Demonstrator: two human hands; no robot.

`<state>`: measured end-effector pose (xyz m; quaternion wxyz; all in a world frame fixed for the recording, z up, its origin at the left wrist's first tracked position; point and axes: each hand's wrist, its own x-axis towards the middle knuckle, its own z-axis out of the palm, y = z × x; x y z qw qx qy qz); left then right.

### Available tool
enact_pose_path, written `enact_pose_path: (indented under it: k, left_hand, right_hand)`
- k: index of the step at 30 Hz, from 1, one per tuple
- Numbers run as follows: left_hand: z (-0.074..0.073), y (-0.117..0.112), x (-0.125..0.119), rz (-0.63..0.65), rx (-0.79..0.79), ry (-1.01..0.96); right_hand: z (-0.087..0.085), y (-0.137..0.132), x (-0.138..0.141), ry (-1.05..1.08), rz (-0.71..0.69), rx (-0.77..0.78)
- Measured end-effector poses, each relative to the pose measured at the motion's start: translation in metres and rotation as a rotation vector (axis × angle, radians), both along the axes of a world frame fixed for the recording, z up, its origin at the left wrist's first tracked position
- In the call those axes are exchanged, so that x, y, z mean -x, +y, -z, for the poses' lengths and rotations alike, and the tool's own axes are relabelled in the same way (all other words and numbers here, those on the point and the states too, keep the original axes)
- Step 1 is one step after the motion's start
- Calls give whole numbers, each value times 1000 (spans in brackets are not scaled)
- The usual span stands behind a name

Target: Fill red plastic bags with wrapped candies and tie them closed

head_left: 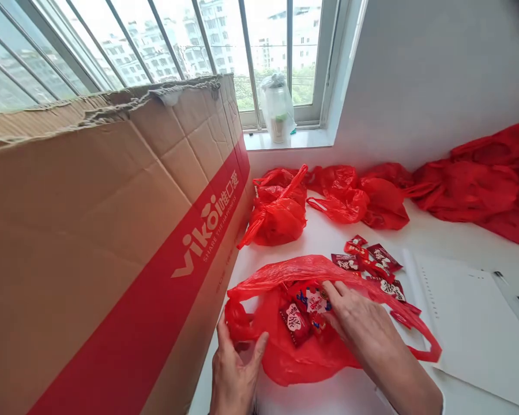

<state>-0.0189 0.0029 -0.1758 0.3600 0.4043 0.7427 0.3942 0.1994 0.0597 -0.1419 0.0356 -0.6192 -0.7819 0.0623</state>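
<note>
- Right hand (358,317): reaching inside the opened bag, fingers touching the edge of a patterned packet; whether they are clamping on it, one cannot tell.
- Left hand (237,363): touching the bag's left side, thumb and forefinger standing apart.
- Open red plastic bag (298,363): lying between the two hands, mouth gaping, one handle loop extending to the right.
- Contents, open bag: patterned packet (313,300), red with pink and blue print, lying by the right fingers; dark red packet (294,324) with a pale label, lying just beside it.
- Loose packets (383,256): red and dark red, lying in an overlapping heap behind and right of the open bag, outside any container.
- White surface (322,239): carrying the bags, packets and papers.
- White papers (480,323): lying right of the heap, a pen (501,278) resting near the far edge.
- Tied red bag (281,213): sitting behind the open bag, bulging, contents hidden.
- Crumpled red bags (346,196): lying along the wall, contents hidden.
- Cardboard box (112,202): standing at left, torn along the top, bearing "vikoi" on a red band; interior hidden.
- Clear plastic bag (266,98): standing on the windowsill (311,138), enclosing a cup (278,128).
</note>
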Motion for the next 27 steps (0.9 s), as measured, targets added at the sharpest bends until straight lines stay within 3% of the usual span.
enact_pose_path:
  k: [5, 11, 15, 20, 23, 27]
  left_hand:
    - [-3, 20, 0, 69, -43, -205]
    - [-14, 20, -4, 171, -20, -390]
    - [-24, 22, -4, 197, -95, -346]
    - [-39, 26, 4, 247, -226, -192]
    - [-27, 14, 9, 192, -279, -138]
    - [12, -8, -1, 10, -330, -129]
  right_hand:
    - [13, 1, -1, 51, -133, -108]
    - [9, 12, 39, 273, -307, -7]
    - [14, 22, 66, 398, -293, 58]
    - [5, 34, 79, 567, -283, 149]
    - [0, 38, 73, 728, -209, 95]
    - [-4, 37, 64, 857, -179, 94]
